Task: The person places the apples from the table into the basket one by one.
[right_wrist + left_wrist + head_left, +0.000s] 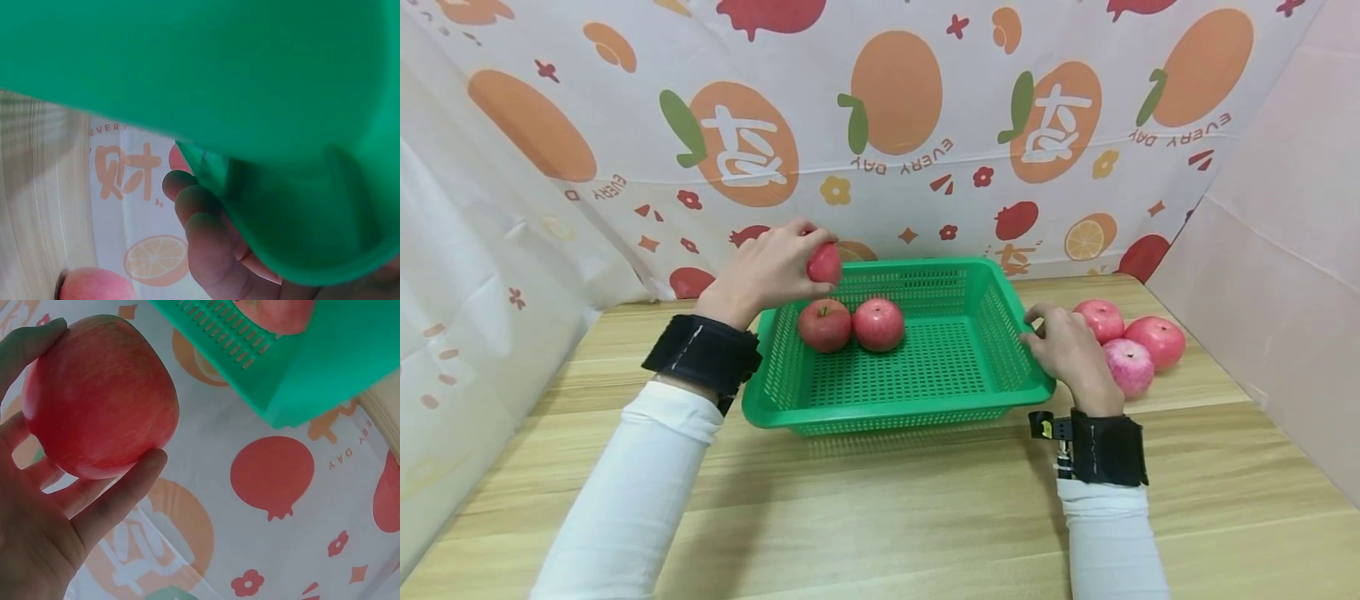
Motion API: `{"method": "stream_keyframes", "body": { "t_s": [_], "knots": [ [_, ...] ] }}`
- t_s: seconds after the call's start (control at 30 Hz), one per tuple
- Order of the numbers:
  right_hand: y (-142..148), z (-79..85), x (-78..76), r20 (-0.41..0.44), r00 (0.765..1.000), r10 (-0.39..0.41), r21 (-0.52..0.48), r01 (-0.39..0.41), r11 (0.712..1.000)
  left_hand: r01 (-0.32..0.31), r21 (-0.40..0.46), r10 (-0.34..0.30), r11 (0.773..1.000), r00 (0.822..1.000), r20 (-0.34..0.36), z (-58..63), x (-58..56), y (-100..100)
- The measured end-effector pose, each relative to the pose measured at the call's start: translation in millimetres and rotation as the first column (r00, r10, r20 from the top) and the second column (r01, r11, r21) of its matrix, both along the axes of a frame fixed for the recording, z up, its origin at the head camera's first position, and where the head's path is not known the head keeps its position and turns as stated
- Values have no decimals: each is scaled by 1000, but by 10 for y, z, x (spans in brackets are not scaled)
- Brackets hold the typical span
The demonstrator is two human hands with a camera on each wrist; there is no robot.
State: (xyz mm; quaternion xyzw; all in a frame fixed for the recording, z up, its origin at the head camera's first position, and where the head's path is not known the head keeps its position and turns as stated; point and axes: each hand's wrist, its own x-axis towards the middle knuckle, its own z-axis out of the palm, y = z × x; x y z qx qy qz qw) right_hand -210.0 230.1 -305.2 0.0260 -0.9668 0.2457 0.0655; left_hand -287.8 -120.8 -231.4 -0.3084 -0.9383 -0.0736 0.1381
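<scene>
A red apple [825, 264] is held in my left hand [772, 271], up over the back left corner of a green plastic basket [895, 415]. In the left wrist view, thumb and fingers spread round this apple [103, 400]. Two more red apples lie side by side in the left part of the basket, a darker one [825, 326] and a lighter one [878, 325]. On the other side, my right hand [1067, 350] grips the basket's right rim. Seen from the right wrist, its fingers [209, 244] curl under that rim, the thumb being hidden.
Three apples sit together on the wooden table [880, 517] right of the basket: one at the back [1101, 321], one farther right [1156, 342] and a paler one [1129, 367] close to my right wrist. A fruit-printed cloth [895, 200] hangs behind the table.
</scene>
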Motion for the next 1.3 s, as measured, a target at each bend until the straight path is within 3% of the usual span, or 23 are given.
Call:
{"method": "stream_keyframes", "body": {
  "t_s": [0.4,0.83,1.3],
  "knots": [
    [-7,-3,1,-3,1000,7,-10,-7,1000,4,-33,-2,999,998,61,-7,-19,128],
    [-8,-11,1,10,1000,0,-9,0,1000,103,16,-104,995,994,41,-108,-69,308],
    [-5,-3,-2,1,1000,3,-16,-3,1000,92,-22,-91,996,996,18,-128,-71,432]
  ]
}}
